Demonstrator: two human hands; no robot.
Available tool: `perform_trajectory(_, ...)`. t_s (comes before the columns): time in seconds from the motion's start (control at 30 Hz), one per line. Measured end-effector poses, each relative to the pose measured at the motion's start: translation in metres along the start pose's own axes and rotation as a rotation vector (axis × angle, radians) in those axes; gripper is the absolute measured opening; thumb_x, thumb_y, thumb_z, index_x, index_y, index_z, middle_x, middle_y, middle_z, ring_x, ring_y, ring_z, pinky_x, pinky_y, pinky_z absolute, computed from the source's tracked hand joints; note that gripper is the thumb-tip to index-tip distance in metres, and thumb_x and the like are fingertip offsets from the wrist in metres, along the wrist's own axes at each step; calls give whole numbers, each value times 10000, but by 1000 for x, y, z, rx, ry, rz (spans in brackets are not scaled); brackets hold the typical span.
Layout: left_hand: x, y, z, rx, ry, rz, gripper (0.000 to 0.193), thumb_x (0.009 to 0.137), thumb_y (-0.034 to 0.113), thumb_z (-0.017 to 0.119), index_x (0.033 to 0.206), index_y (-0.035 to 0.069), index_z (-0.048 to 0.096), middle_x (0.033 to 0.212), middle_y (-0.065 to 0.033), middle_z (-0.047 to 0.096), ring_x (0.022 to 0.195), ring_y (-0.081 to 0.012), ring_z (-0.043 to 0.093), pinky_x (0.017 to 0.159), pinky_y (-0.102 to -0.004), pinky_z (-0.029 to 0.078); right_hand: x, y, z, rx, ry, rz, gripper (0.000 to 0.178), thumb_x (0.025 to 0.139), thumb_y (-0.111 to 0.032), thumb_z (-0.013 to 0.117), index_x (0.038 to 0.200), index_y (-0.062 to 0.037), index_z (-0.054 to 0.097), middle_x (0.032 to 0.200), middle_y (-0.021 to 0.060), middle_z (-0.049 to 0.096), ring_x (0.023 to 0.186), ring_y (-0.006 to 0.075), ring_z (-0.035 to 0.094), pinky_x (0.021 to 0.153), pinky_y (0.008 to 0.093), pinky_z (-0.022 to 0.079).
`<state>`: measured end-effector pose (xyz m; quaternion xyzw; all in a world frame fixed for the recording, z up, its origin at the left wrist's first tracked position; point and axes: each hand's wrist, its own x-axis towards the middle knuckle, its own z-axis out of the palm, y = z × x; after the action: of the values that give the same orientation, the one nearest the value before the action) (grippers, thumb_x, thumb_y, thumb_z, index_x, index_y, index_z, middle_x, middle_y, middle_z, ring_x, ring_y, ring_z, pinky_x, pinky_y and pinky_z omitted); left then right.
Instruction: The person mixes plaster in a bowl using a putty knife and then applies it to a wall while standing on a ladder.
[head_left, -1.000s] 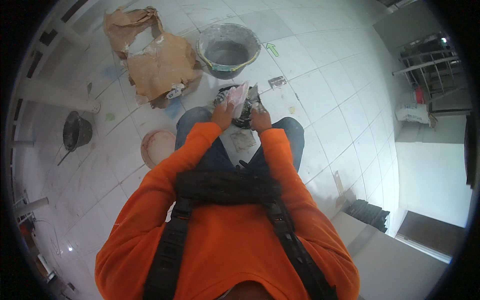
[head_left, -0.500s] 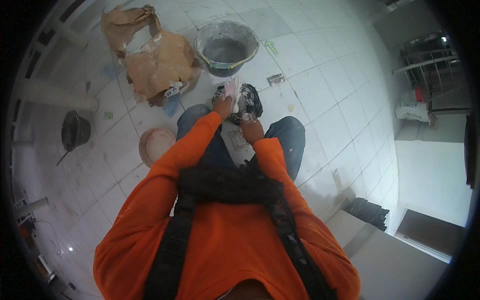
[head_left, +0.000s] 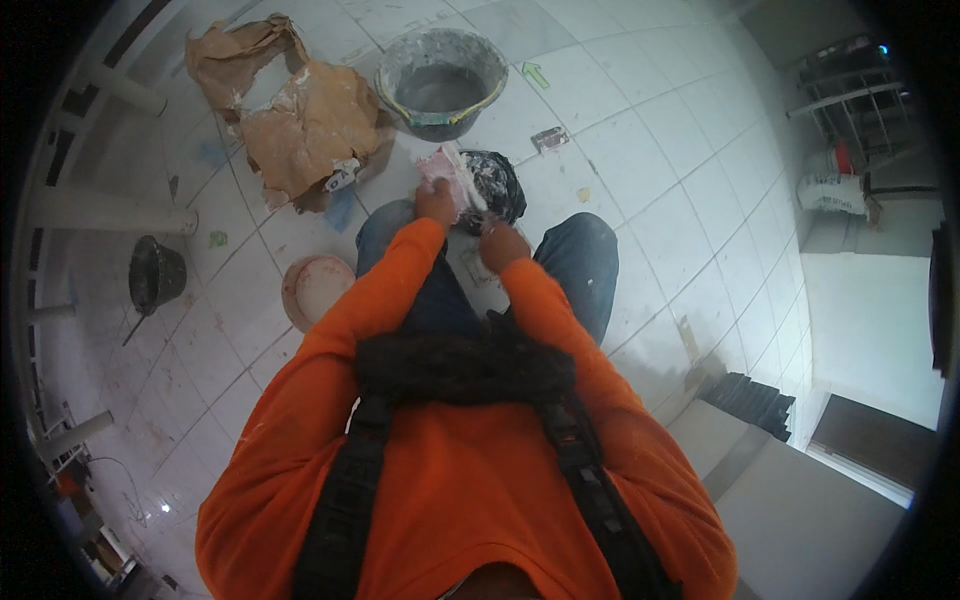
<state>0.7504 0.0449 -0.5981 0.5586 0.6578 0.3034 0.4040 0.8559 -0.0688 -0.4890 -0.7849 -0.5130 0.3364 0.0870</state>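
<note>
My left hand is closed on a pinkish flat piece smeared with white paste, held up in front of my knees. My right hand is closed just to its right, and a thin white-smeared tool seems to run from it up against the pink piece. Right behind both hands, a black flexible bowl with white paste sits on the tiled floor. Both sleeves are orange, and my knees in blue jeans flank the hands.
A grey bucket holding grey mix stands beyond the bowl. A torn brown paper sack lies to its left. A round pinkish dish and a black pail sit at left. A small trowel lies on the tiles. White pipes lie at far left.
Both hands have stayed together at the pink piece and drifted slightly left, from beside the black bowl to in front of it. My left arm has stretched out further.
</note>
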Motion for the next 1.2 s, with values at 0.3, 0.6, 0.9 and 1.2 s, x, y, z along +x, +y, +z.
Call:
perform_trajectory(0.3,-16,45,-20,-210,60,-98,485,829,336,447,1007,-103,552,994,-302,575,974,-437,538,861,-435,394,15,15,-2,-59,-62,-67,380,908,-240,357,1238,-108,491,1019,246,596,943,382,583,834,456,447)
perform_trajectory(0.6,-20,62,-21,-71,88,-154,516,813,342,461,1064,-101,541,1060,-311,558,1018,-460,512,879,-429,386,28,28,1,61,-23,-75,348,883,-235,391,1154,-99,561,1066,216,598,965,389,578,851,438,450)
perform_trajectory(0.9,2,24,-16,-362,114,95,552,806,352,477,1112,-107,511,1057,-313,557,1019,-433,524,876,-424,391,21,18,-6,-38,17,-213,292,856,-210,425,1051,-63,584,1002,225,611,946,378,592,797,467,475)
perform_trajectory(1.2,-18,55,-33,-269,121,-54,481,803,295,493,1063,-107,538,1041,-300,568,987,-407,545,853,-406,405,2,14,-5,31,33,-212,349,860,-239,423,1129,-72,571,947,227,624,880,395,602,788,456,481)
